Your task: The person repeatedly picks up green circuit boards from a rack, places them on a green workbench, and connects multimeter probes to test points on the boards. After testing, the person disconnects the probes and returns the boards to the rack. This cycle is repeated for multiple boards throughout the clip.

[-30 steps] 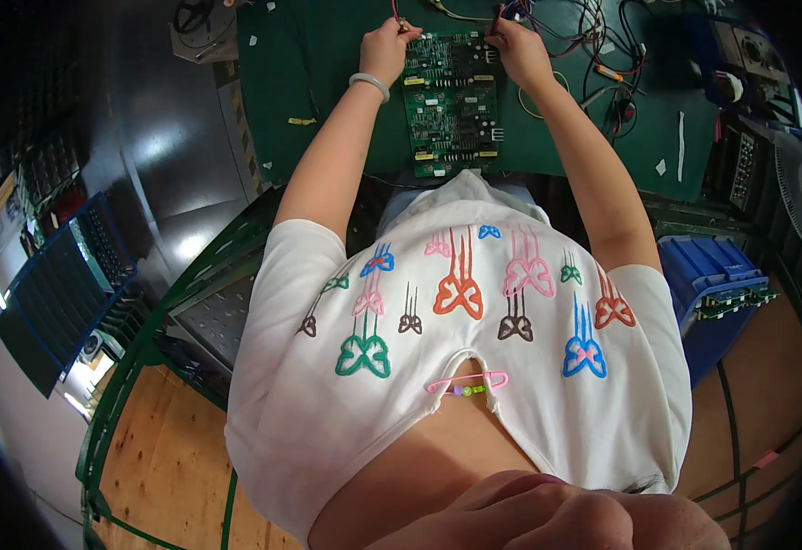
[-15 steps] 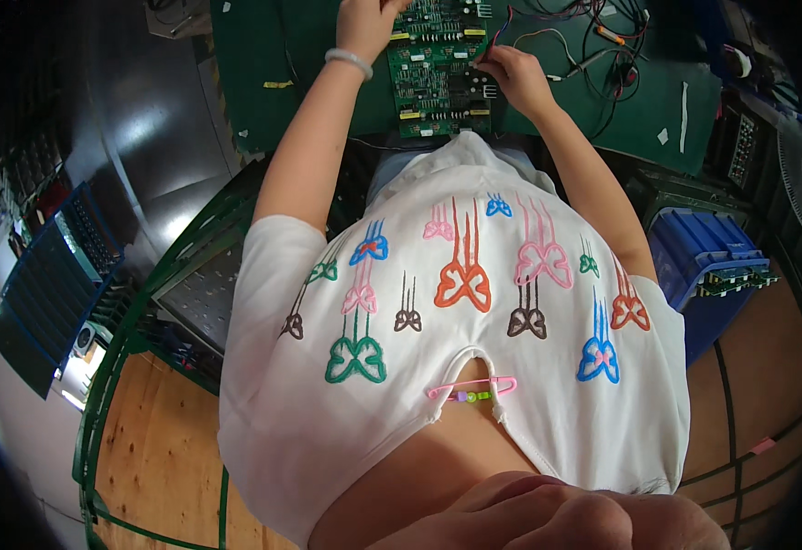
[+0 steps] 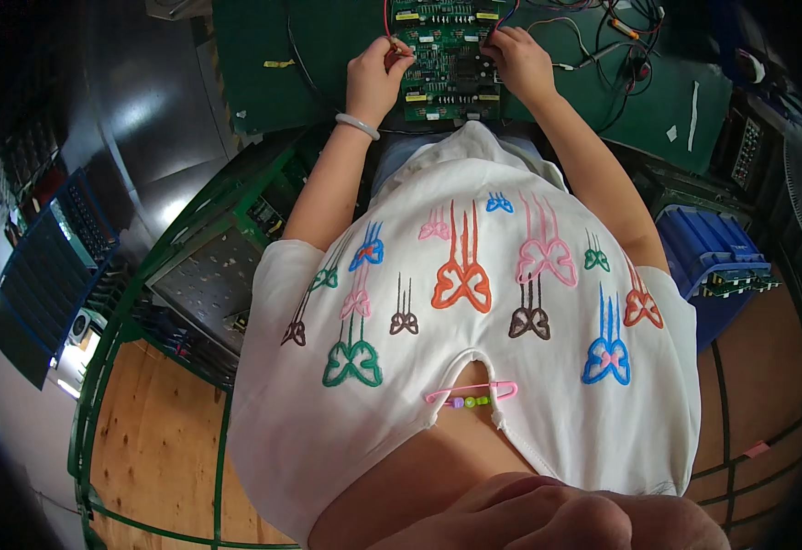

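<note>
A green circuit board (image 3: 452,66) full of small parts and yellow components lies on the green-topped bench in front of me. At its left edge, my left hand (image 3: 375,81) is closed in a pinch on a small brass-coloured clip (image 3: 399,46). A red wire (image 3: 386,16) runs up from that clip. My right hand (image 3: 525,66) is closed at the board's right edge. Its fingertips pinch a pair of red and blue wires (image 3: 512,16), whose ends are hidden by the fingers and dark parts. The board's far end is cut off by the picture's upper edge.
Tangled cables (image 3: 635,64) lie on the bench (image 3: 277,105) at the right, beside a probe-like lead (image 3: 598,55). A black cord crosses the left. Blue bins (image 3: 708,243) holding green boards stand at my right. At the left is a green metal frame (image 3: 208,206).
My left hand has come nearer from the board's far part to its left edge, and the clip with the red wire now shows in it. My right hand stays at the right edge.
</note>
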{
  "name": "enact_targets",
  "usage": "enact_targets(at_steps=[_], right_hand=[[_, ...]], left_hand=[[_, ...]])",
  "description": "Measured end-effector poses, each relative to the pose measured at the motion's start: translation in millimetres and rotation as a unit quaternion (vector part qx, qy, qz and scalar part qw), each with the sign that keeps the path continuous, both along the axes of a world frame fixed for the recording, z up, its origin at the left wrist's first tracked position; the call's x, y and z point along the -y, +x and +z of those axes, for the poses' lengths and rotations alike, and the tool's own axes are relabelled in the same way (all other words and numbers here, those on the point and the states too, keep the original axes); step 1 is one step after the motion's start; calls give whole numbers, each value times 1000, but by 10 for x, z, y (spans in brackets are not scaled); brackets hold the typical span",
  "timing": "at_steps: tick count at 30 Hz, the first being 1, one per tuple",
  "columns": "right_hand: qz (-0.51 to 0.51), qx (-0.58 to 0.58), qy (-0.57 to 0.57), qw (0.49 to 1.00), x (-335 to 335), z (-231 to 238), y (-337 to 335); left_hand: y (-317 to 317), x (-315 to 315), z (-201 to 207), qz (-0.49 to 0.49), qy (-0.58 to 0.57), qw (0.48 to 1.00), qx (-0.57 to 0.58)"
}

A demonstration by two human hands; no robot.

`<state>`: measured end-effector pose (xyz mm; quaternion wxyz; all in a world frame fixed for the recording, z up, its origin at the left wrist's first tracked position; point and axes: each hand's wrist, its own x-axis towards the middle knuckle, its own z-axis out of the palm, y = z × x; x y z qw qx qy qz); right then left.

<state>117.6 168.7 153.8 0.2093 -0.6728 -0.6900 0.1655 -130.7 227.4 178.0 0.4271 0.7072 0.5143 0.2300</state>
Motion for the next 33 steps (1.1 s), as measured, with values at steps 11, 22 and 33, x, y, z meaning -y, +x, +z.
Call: enact_targets(at_steps=[11,22,33], right_hand=[[-80,-122,13,989,209,9,195],[-127,-139,-39,981,711,92,408],[-135,-177,-50,974,787,107,406]], left_hand=[[306,-8,-211,-5,94,994,-50],[404,30,-171,-6,112,990,-80],[431,12,-139,16,123,986,-109]])
